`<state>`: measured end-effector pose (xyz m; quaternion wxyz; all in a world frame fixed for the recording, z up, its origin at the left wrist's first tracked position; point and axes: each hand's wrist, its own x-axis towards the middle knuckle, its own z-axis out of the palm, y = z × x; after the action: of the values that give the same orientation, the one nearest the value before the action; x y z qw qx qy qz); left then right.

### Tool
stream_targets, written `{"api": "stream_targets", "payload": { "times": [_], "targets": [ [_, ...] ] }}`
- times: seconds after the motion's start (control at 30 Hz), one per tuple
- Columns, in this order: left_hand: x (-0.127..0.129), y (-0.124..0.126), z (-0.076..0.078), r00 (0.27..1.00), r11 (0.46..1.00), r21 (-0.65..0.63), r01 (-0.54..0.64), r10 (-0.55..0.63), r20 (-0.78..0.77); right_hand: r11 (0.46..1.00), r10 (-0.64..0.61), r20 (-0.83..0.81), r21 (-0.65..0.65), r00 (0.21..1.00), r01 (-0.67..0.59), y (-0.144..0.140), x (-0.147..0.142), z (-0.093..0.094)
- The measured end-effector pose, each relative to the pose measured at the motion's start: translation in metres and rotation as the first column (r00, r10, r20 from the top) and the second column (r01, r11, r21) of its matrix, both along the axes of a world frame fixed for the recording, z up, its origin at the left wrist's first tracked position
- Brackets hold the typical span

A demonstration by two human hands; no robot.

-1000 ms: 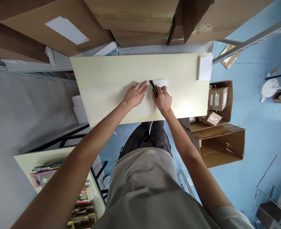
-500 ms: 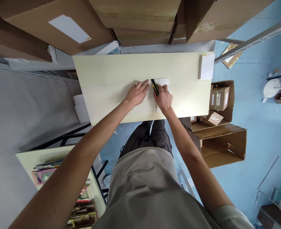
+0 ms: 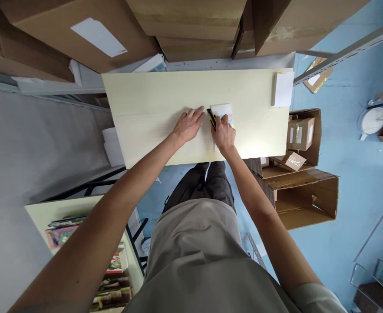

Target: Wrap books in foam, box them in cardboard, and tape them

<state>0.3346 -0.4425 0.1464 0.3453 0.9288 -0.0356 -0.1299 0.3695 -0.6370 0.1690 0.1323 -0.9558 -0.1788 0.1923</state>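
The right hand (image 3: 224, 134) is closed around a black-and-yellow utility knife (image 3: 211, 118), fingers curled tight about the handle; the knife slants up and to the left from the fist, its far end reaching toward the left edge of a small white packet (image 3: 222, 110) that lies flat on the pale yellow table (image 3: 152, 100); whether the tip touches the packet cannot be told; the hand covers the packet's near part, and a bit of light blue shows on it just beside the knuckles. The left hand (image 3: 188, 124) lies flat on the tabletop just left of the knife, palm down, fingers together and stretched toward the far right, holding nothing, the fingertips close to the knife but not clearly touching it; both forearms run up from the near edge of the view and converge at the middle of the table, the wrists fairly straight.

A white pad (image 3: 282, 88) sits at the table's far right corner, well apart from the hands; brown cardboard boxes (image 3: 191, 21) are stacked beyond the far edge; an open carton (image 3: 304, 195) stands on the blue floor (image 3: 357, 174) to the right.
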Motion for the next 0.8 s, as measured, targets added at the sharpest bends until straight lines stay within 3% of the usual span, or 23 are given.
{"api": "stream_targets", "payload": {
  "times": [0.3,0.53,0.8],
  "targets": [
    [0.001,-0.003,0.005,0.999,0.998,0.047,0.04,-0.04,0.008,0.992,0.038,-0.024,-0.118,0.999,-0.04,0.001,-0.01,0.019],
    [-0.002,-0.004,0.011,0.989,0.96,0.242,0.142,-0.131,-0.064,0.991,0.022,-0.058,-0.133,0.998,-0.03,0.002,-0.015,0.035],
    [-0.003,-0.003,0.004,0.986,0.946,0.278,0.168,-0.164,-0.038,0.982,0.033,-0.107,-0.184,0.994,-0.052,-0.004,-0.032,0.05]
  ]
}}
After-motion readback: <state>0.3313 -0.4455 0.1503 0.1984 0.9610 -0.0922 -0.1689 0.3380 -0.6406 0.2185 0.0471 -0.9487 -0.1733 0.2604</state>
